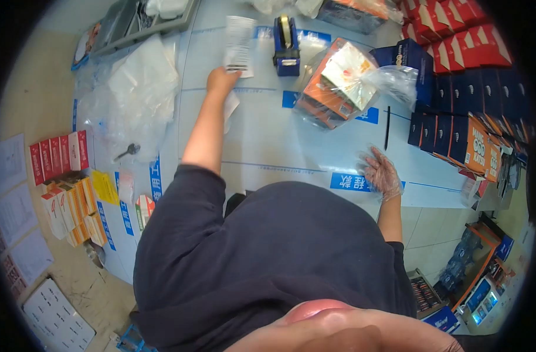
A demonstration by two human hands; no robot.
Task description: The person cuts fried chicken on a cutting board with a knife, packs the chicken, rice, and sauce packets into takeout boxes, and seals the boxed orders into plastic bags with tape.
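My bare left hand [222, 82] reaches far forward, its fingers closed at the lower edge of a white printed receipt [240, 44]. A second slip of white paper [230, 108] shows partly from under the forearm. To the right of the receipt stands a blue tape dispenser [287, 50]. My right hand [382, 175] wears a clear plastic glove and is over the table's near right side, fingers apart and holding nothing. Ahead of it lie a black pen-like stick [387, 128] and a clear plastic bag [341, 82] with orange and white boxes inside.
Dark blue and orange boxes [450, 138] line the right edge, with red boxes [467, 44] behind. Clear plastic bags [133, 88] and a dark spoon [127, 152] lie at left. Small red boxes [58, 155] and orange boxes [71, 205] stand farther left. A grey tray [142, 26] sits at back.
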